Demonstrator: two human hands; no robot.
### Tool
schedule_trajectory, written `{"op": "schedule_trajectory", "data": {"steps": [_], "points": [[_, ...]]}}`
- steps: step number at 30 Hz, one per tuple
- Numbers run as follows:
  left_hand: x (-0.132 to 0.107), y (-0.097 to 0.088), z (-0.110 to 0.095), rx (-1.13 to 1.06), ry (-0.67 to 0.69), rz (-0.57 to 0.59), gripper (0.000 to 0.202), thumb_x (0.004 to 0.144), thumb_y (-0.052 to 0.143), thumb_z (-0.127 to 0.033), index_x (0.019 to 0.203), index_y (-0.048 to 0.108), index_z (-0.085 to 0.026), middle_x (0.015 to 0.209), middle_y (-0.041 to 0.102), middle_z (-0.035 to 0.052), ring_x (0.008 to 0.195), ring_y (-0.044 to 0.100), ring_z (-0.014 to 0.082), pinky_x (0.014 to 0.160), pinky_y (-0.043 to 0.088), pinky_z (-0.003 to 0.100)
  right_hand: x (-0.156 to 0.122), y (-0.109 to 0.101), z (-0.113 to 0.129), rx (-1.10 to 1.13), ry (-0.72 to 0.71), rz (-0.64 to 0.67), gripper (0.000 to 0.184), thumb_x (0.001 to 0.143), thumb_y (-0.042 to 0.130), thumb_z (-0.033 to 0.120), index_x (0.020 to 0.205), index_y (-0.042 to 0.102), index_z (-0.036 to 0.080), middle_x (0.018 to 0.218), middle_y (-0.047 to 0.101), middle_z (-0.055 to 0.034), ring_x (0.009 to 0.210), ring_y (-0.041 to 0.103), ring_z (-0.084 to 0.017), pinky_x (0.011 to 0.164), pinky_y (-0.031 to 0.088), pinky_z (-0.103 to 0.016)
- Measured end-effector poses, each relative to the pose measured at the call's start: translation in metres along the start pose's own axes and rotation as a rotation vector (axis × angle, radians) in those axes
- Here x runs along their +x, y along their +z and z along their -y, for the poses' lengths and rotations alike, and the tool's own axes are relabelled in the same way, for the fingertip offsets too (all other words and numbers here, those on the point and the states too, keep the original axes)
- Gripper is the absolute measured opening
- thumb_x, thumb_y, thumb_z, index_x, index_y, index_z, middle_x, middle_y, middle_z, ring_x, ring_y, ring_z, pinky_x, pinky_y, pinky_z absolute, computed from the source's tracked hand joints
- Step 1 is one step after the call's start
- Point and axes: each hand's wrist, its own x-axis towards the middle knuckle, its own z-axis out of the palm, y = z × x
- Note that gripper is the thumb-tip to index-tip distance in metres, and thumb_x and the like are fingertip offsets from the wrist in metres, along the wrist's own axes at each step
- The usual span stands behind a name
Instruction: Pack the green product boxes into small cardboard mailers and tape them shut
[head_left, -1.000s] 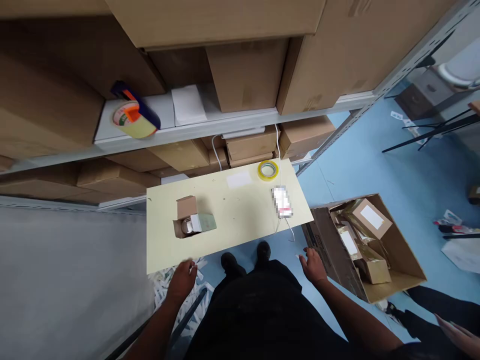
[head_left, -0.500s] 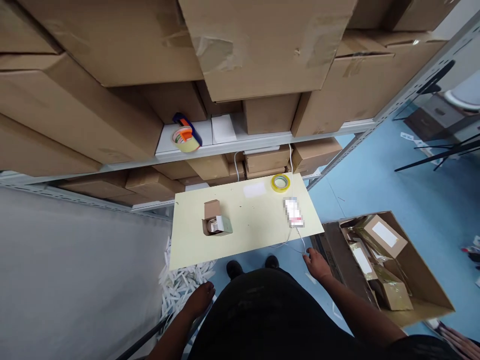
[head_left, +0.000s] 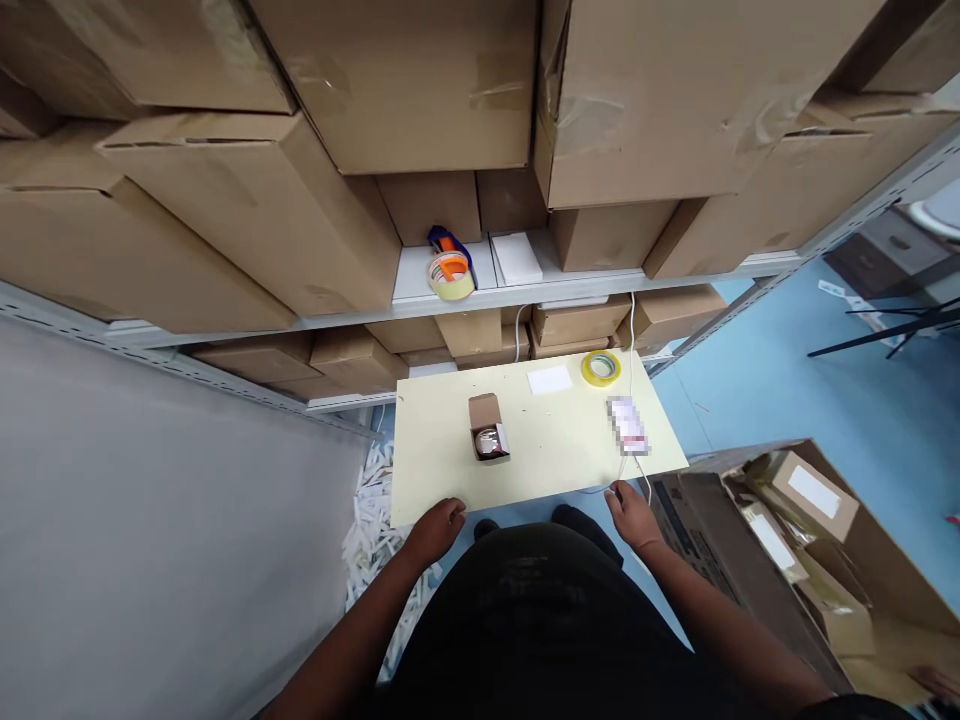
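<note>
Left hand at near edge of table, fingers loosely curled. Right hand farther right, beside white cable; can't tell if gripping it. Small box on table, flap up on far side, shiny round item inside. Paper and yellow tape roll at far edge, pixelated item to the right. Cartons on far shelves. Floor right: big open carton holding parcels.

Tabletop free right of box; shelf behind.

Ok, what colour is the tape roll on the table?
The tape roll is yellow, head view.
</note>
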Motion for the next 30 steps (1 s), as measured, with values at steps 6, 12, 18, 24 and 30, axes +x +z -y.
{"op": "schedule_trajectory", "data": {"steps": [6, 12, 18, 24, 30], "points": [[0.009, -0.008, -0.028, -0.202, -0.063, -0.227, 0.037, 0.091, 0.058, -0.038, 0.122, 0.058, -0.019, 0.125, 0.065, 0.0127, 0.103, 0.067, 0.0238, 0.09, 0.054, 0.039, 0.026, -0.014, 0.015, 0.051, -0.077, 0.107, 0.032, 0.097, 0.041, 0.048, 0.097, 0.06, 0.022, 0.085, 0.066, -0.0062, 0.084, 0.063, -0.025, 0.078, 0.044, -0.035], [0.025, -0.048, -0.106, -0.282, 0.134, -0.671, 0.04, 0.093, 0.06, -0.039, 0.129, 0.053, -0.023, 0.134, 0.054, 0.0114, 0.111, 0.063, 0.0216, 0.09, 0.057, 0.037, 0.06, -0.036, 0.062, 0.16, -0.18, 0.314, 0.028, 0.096, 0.047, 0.048, 0.097, 0.061, 0.023, 0.077, 0.062, -0.0009, 0.072, 0.06, -0.021, 0.07, 0.047, -0.034], [0.046, -0.044, -0.126, -0.16, 0.151, -0.612, 0.021, 0.089, 0.059, -0.021, 0.108, 0.067, -0.023, 0.13, 0.055, 0.0094, 0.124, 0.059, 0.0242, 0.097, 0.056, 0.037, 0.081, -0.029, 0.177, 0.195, -0.618, 0.206, 0.05, 0.095, 0.058, 0.048, 0.137, 0.052, 0.022, 0.127, 0.059, -0.0136, 0.109, 0.062, -0.026, 0.091, 0.053, -0.04], [0.046, -0.036, -0.108, -0.375, 0.057, -0.579, 0.026, 0.083, 0.057, -0.015, 0.105, 0.068, -0.023, 0.117, 0.068, 0.0056, 0.113, 0.065, 0.0226, 0.104, 0.05, 0.04, 0.094, 0.001, 0.232, -0.027, -0.6, 0.24, 0.047, 0.096, 0.056, 0.033, 0.141, 0.049, 0.021, 0.128, 0.059, -0.0137, 0.11, 0.061, -0.028, 0.092, 0.052, -0.042], [0.055, -0.049, -0.105, -0.494, -0.062, -0.495, 0.014, 0.082, 0.062, -0.024, 0.096, 0.066, -0.022, 0.102, 0.071, 0.0024, 0.092, 0.066, 0.0209, 0.09, 0.051, 0.037, 0.092, 0.015, 0.235, 0.098, -0.43, 0.157, 0.063, 0.089, 0.066, 0.043, 0.143, 0.042, 0.022, 0.131, 0.057, -0.0142, 0.111, 0.061, -0.029, 0.091, 0.051, -0.042]]}}
